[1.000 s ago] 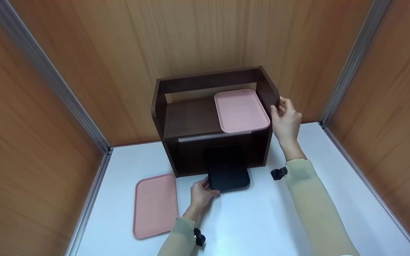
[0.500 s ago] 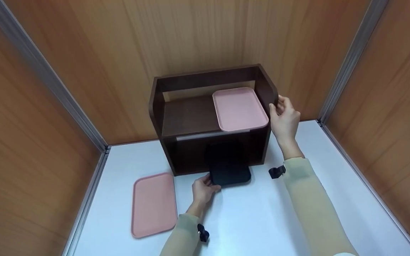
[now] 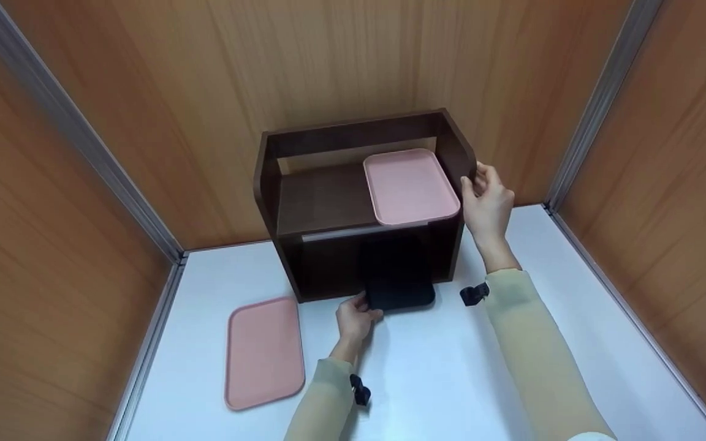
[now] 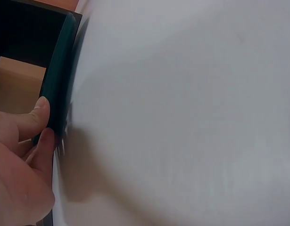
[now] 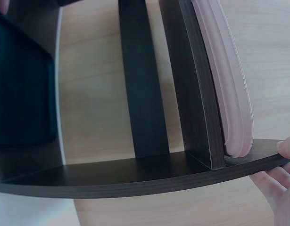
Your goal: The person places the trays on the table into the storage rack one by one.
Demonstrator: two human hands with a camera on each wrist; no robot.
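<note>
While the left hand curls its fingers round the near left corner of a black tray, thumb on the upper face and the other fingers tucked under the rim, the right hand holds the right side panel of a dark wooden shelf unit, its fingers wrapped over the panel's near edge with the thumb on the inner side. The black tray lies flat and mostly inside the unit's lower compartment, toward the right, with only its near end jutting out onto the white surface. It is rectangular with rounded corners and a low raised rim; in the left wrist view its edge looks dark teal-black and thin. The shelf unit stands at the far middle of the surface against a wood-grain wall. On its upper shelf, to the right, rests a pink tray, lying flat just beside the panel that the right hand grips. A second pink tray lies flat on the surface, to the near left of the unit and well apart from the left hand. Both forearms wear pale yellow sleeves.
</note>
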